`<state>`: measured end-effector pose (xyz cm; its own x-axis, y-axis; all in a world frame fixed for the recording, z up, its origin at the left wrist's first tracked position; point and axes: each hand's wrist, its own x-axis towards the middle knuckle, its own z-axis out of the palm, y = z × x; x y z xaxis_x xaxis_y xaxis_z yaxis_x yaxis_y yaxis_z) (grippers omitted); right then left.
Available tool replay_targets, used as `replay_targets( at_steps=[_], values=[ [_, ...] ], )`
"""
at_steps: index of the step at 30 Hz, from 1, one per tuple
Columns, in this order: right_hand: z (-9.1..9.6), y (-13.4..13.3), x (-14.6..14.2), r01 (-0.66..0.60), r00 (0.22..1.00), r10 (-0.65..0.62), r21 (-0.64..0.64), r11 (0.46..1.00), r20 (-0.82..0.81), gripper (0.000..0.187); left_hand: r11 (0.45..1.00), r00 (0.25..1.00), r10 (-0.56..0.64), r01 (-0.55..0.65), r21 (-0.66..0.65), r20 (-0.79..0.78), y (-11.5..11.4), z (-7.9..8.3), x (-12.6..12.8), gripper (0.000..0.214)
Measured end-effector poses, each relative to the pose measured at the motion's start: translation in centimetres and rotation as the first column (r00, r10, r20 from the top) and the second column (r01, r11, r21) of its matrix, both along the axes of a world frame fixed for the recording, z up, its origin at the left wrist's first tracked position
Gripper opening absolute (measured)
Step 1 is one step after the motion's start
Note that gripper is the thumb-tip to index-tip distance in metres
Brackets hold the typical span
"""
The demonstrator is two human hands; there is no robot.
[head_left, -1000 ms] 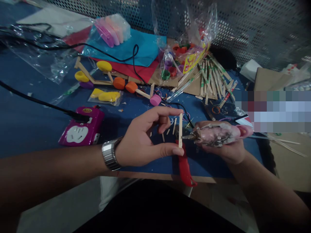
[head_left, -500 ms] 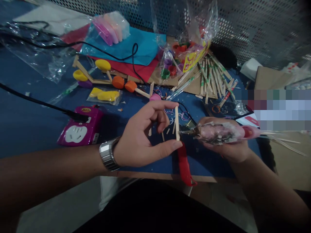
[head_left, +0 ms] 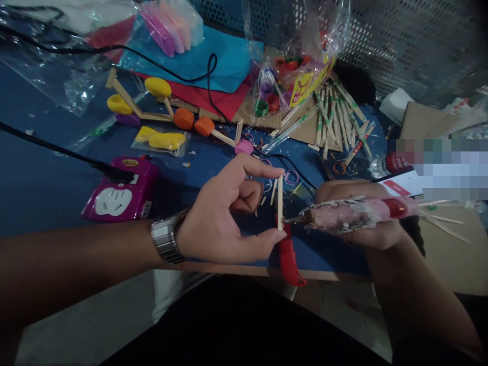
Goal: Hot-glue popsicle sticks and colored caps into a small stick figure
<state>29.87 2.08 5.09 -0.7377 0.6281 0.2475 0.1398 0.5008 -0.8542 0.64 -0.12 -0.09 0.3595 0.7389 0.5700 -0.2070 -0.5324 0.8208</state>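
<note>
Between thumb and forefinger, my left hand pinches a short wooden stick by its two ends. My right hand is wrapped round a worn pink hot glue gun with glue-crusted sides. The metal nozzle points left and meets the stick near its lower end. Beneath them on the blue table lies a red-handled tool, its upper part partly hidden by my left hand and the stick.
A purple power socket with a black cable sits at left. Behind are joined sticks with orange caps, a yellow packet, blue sheets, bagged caps and a pile of wrapped sticks. Cardboard lies at right.
Both hands sit slightly lower in view, with the stick and glue gun, while the table things have shifted up. The nozzle stays near the stick's lower end.
</note>
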Motion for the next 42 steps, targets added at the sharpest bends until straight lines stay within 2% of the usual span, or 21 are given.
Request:
replay_targets(
  at_steps=[3, 6, 8, 12, 19, 42],
  values=[
    [0.1, 0.1, -0.1, -0.013, 1.000, 0.011, 0.052, 0.999, 0.025, 0.025, 0.999, 0.999, 0.023, -0.024, -0.045, -0.033, -0.3, 0.1, -0.1, 0.081],
    [0.1, 0.1, -0.1, -0.026, 0.999, 0.022, 0.086, 0.996, 0.049, 0.031, 1.000, 1.000, 0.013, -0.013, -0.011, -0.028, -0.4, 0.2, -0.2, 0.081],
    [0.2, 0.0, 0.0, -0.040, 0.997, 0.036, 0.065, 0.997, 0.064, 0.033, 0.999, 0.999, 0.012, -0.011, 0.034, -0.039, -0.4, 0.4, -0.2, 0.083],
    [0.6, -0.1, 0.1, -0.020, 0.996, 0.020, -0.008, 1.000, 0.084, 0.038, 0.997, 0.995, 0.059, -0.054, 0.053, -0.082, -0.5, 0.8, -0.1, 0.073],
    [0.1, -0.1, 0.4, -0.032, 0.999, 0.034, -0.035, 0.999, 0.035, 0.039, 0.998, 0.995, 0.046, -0.042, 0.041, -0.086, -0.7, 0.8, -0.1, 0.066],
    [0.5, -0.4, 0.1, 0.004, 0.997, 0.000, -0.043, 0.999, 0.083, 0.037, 0.997, 0.984, 0.073, -0.067, 0.041, -0.161, -1.0, 1.3, -0.2, 0.063]
  ],
)
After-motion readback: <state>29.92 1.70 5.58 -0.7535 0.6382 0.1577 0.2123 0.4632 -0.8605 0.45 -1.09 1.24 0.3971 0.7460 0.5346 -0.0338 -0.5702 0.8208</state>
